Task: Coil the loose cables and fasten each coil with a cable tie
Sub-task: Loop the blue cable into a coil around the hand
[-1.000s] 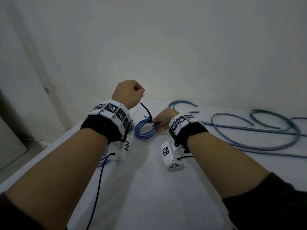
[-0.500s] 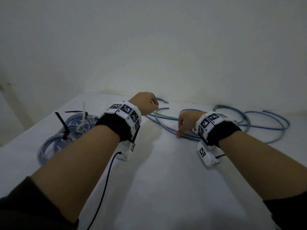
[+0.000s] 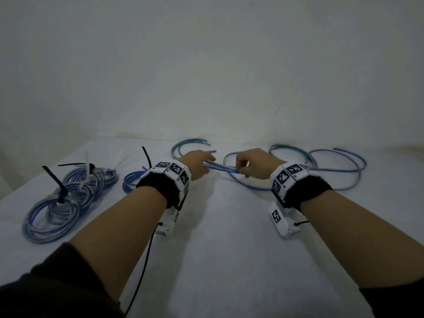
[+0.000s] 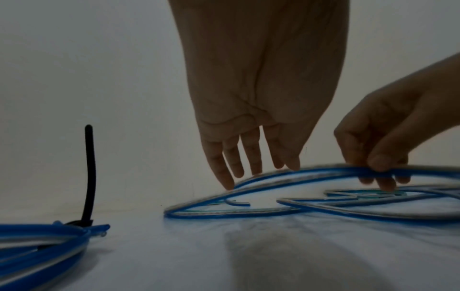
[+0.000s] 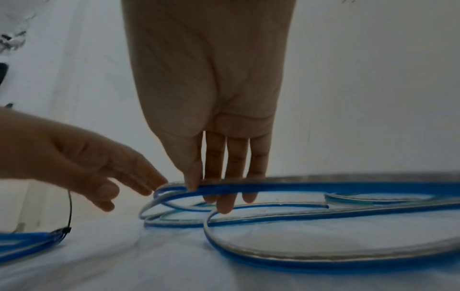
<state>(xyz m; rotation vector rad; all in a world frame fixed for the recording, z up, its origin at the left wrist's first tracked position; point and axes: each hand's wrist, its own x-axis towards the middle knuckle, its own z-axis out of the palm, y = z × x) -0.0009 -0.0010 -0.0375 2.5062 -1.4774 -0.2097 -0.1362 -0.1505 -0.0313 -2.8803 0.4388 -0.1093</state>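
A loose blue cable [image 3: 220, 167] runs between my hands, part of it lifted off the white table [image 3: 218, 249]. My right hand [image 3: 243, 169] pinches it with the thumb in front and the fingers behind, as the right wrist view [image 5: 211, 193] and left wrist view [image 4: 381, 171] show. My left hand [image 3: 207, 160] reaches toward the same cable [image 4: 311, 173] with straight fingers [image 4: 227, 183] whose tips touch it, gripping nothing. A small blue coil [image 3: 130, 180] bound with a black cable tie [image 3: 146, 157] lies left of my left wrist.
Several tied coils [image 3: 68, 196] with black and white ties lie at the table's far left. More loose blue cables [image 3: 339, 157] sprawl at the back right near the wall. The table's left edge runs close beside the coils.
A second ago both hands held the small blue coil and its black tie. That coil now lies on the table; both hands moved right, and the right hand has picked up a loose cable.
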